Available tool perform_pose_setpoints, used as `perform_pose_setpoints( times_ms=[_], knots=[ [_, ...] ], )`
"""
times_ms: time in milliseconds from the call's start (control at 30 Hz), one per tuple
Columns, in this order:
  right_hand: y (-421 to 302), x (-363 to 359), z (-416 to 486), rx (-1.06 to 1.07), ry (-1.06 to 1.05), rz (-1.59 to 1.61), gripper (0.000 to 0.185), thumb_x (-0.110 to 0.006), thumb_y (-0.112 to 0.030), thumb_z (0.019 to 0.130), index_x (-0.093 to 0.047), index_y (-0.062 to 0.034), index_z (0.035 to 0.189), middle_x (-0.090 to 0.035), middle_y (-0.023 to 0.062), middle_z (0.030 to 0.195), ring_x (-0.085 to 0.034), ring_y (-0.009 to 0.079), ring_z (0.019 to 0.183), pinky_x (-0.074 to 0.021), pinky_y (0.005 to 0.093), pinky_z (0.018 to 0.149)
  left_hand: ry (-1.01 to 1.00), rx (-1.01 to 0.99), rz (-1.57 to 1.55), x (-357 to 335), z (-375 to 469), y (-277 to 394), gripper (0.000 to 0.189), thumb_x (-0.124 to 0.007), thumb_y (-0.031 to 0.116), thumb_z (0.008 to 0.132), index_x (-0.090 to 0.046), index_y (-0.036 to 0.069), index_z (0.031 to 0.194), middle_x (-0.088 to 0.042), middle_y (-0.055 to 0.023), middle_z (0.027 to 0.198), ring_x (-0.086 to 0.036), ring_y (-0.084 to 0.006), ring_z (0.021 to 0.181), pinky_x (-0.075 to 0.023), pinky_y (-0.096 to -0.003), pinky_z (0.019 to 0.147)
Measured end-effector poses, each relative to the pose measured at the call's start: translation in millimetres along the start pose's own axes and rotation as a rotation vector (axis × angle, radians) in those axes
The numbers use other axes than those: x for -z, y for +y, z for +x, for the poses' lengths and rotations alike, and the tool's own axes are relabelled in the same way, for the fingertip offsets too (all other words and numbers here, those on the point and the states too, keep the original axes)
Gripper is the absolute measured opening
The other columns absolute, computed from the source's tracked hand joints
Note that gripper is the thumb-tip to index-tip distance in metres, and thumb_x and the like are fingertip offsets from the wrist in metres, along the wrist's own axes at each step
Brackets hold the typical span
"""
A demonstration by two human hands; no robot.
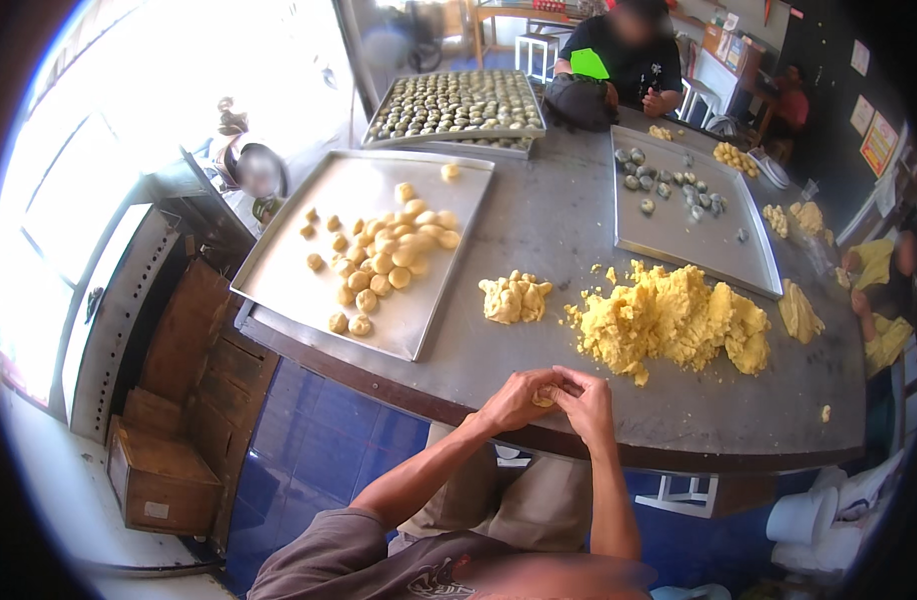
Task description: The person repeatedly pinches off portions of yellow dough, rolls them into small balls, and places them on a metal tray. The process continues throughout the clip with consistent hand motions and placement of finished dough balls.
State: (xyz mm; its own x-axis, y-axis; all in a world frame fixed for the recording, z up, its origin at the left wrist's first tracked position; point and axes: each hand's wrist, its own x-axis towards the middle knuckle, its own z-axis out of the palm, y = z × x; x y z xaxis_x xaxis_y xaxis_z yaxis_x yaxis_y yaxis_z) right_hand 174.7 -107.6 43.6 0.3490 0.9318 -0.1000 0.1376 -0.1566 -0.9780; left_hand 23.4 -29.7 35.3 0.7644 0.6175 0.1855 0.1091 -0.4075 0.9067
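Observation:
Close together at the table's near edge, my left hand (517, 401) and my right hand (587, 401) hold a small piece of pale dough (543, 396) between their fingers. Part of that piece is hidden by the fingers. Beyond the hands lies a lump of pale dough (514, 298) on the metal tabletop. To its right is a big crumbly heap of yellow filling (668, 319). At the left, a metal tray (278, 259) holds many round pale dough balls (383, 262), heaped toward its right side.
A tray of dark marbled balls (646, 205) stands at the back right; stacked full trays (458, 105) stand at the back. A person in black (631, 52) sits across the table, another in yellow (878, 285) at the right. More dough (800, 311) lies near the right edge.

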Motion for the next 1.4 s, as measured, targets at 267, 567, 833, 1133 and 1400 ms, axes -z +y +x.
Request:
perform_pose_setpoints(
  times_ms=[267,567,833,1133,1400],
  knots=[
    [4.0,44.9,-2.9,0.316,0.482,-0.635,0.039,-0.074,0.001,0.083,-0.069,0.0043,0.121,-0.070,0.0220,0.120,-0.069,0.0372,0.107,-0.0535,0.0425,0.096,0.096,0.300,-0.109,-2.1,0.4,-5.1,0.034,-0.059,0.033,0.104,-0.069,0.001,0.100,-0.070,-0.0085,0.090,-0.065,-0.0184,0.083,-0.0520,-0.0352,0.076],
    [28.3,73.1,-9.9,0.379,0.488,-0.775,0.036,-0.065,0.008,0.086,-0.068,0.0055,0.122,-0.068,0.0228,0.122,-0.066,0.0404,0.107,-0.0534,0.0440,0.094,0.118,0.194,-0.568,-2.6,-1.9,-26.5,0.040,-0.040,0.044,0.111,-0.054,0.007,0.117,-0.054,0.0011,0.104,-0.046,-0.0067,0.086,-0.0417,-0.0236,0.076],
    [20.0,80.6,2.6,0.145,0.478,-0.703,0.039,-0.065,0.001,0.091,-0.061,0.0093,0.128,-0.062,0.0317,0.128,-0.062,0.0439,0.116,-0.0506,0.0444,0.101,0.081,0.262,-0.583,0.7,2.5,-20.6,0.040,-0.038,0.041,0.113,-0.060,0.008,0.117,-0.058,0.0008,0.106,-0.050,-0.0074,0.092,-0.0446,-0.0259,0.081],
    [25.8,51.3,28.8,0.206,0.565,-0.977,0.061,-0.079,-0.015,0.085,-0.053,0.0074,0.136,-0.060,0.0293,0.119,-0.058,0.0434,0.111,-0.0483,0.0486,0.096,0.072,0.166,-0.243,-0.5,-1.0,-16.1,0.032,-0.048,0.033,0.110,-0.062,0.005,0.115,-0.060,-0.0067,0.104,-0.056,-0.0208,0.096,-0.0475,-0.0340,0.088],
    [26.8,77.7,26.6,0.325,0.535,-0.834,0.034,-0.074,0.001,0.082,-0.071,0.0058,0.116,-0.073,0.0219,0.105,-0.066,0.0428,0.099,-0.0534,0.0455,0.089,0.121,-0.050,0.420,22.5,-1.3,-13.9,0.019,-0.064,0.016,0.098,-0.067,0.003,0.111,-0.065,-0.0153,0.115,-0.063,-0.0341,0.103,-0.0508,-0.0417,0.094]
  ],
)
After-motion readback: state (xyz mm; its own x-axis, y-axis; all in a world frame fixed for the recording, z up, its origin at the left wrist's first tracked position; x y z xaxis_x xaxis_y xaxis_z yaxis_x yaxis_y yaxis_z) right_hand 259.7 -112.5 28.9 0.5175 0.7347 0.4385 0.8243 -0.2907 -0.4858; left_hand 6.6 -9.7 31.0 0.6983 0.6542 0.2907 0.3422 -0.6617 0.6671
